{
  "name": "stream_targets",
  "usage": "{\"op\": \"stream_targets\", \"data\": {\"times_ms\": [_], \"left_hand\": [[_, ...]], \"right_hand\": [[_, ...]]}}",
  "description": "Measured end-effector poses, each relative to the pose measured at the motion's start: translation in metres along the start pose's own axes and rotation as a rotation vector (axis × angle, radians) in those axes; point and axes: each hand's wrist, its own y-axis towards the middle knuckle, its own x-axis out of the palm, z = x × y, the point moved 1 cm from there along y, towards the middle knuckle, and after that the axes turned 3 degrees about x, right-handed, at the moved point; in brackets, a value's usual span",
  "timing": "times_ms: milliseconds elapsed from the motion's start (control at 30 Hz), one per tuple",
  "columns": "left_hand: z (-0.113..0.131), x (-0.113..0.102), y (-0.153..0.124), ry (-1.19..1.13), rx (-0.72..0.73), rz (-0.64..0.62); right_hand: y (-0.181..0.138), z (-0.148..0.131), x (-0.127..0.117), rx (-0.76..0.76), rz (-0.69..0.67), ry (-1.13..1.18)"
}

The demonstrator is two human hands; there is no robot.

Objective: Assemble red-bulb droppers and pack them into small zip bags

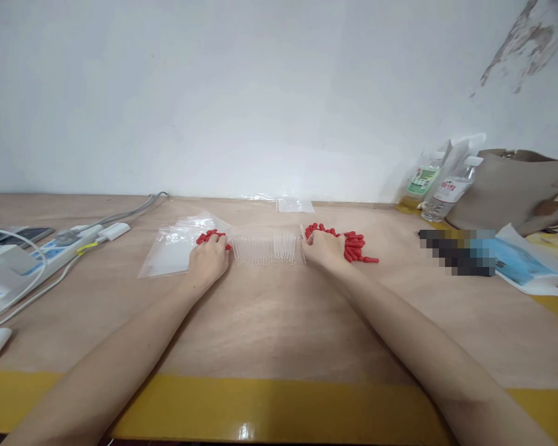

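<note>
Left hand (209,257): palm down, fingers curled, at the small red cluster (208,235); red bits show past the far side of the knuckles and at the fingertips. Can't tell if it's gripping any, fingertips are hidden. Right hand (324,246): also palm down and curled, over the near-left part of the bigger red pile (353,240). Slim red pieces fan out beyond it and to its right, one lying furthest right. An upright-looking clear piece (302,234) sits right at its thumb side; can't tell whether it's pinched or just touching. Row of thin clear sticks (263,249) is between the two hands, packed side by side, left end just beside the left fingers, right end near the right thumb. Clear plastic bags (167,253) lie flat left of and beyond the left hand; another small clear bag (296,205) is beyond the right hand, at the wall (260,93). Well left of the left hand: power strip (51,253) with plugs and cables. Well right of the right hand: blue-and-white packet (530,260), a pixelated dark item (456,253) next to it, and farther back two plastic bottles (451,189) by a grey-beige bag (516,192). Everything's on a brown-covered table (279,328), yellow along the near edge.
</note>
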Motion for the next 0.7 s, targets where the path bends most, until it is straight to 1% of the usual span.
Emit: {"op": "stream_targets", "data": {"times_ms": [67,100,167,233,267,333,400,467,567,700], "left_hand": [[0.000,0.000,0.000,0.006,-0.027,-0.011],[-0.001,-0.001,0.000,0.011,-0.037,0.005],[0.000,-0.002,0.000,0.019,-0.021,0.091],[0.004,-0.005,-0.002,-0.017,0.051,0.207],[0.009,-0.007,-0.004,-0.075,0.096,0.256],[0.023,-0.009,-0.010,-0.286,0.189,0.303],[0.041,-0.009,-0.019,-0.579,0.279,0.282],[0.059,-0.007,-0.026,-0.781,0.345,0.198],[0.075,-0.004,-0.034,-0.908,0.380,0.128],[0.078,-0.003,-0.035,-0.964,0.372,0.116]], "right_hand": [[-0.006,0.006,-0.004,-0.018,0.044,0.033],[-0.011,0.009,-0.006,-0.039,0.070,0.052],[-0.021,0.016,-0.006,-0.122,0.112,0.115],[-0.033,0.022,-0.003,-0.247,0.122,0.206],[-0.038,0.025,0.000,-0.315,0.122,0.255],[-0.050,0.030,0.006,-0.441,0.147,0.335],[-0.059,0.033,0.012,-0.544,0.184,0.383],[-0.066,0.034,0.015,-0.610,0.212,0.415],[-0.072,0.033,0.014,-0.638,0.228,0.437],[-0.072,0.032,0.014,-0.635,0.221,0.429]]}}
